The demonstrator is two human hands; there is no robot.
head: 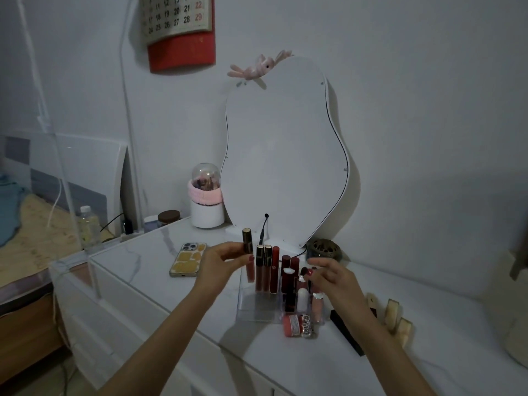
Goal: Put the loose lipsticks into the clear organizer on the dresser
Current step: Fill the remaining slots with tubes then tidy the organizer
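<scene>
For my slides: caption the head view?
Left hand lowers a lip gloss into the organizer; right hand hovers.

The wall calendar [178, 15] shows date numbers: 11, 12, 13, then 18 to 22, then 24 to 29. The 22 and 29 are printed in red. No other writing is legible.
</scene>
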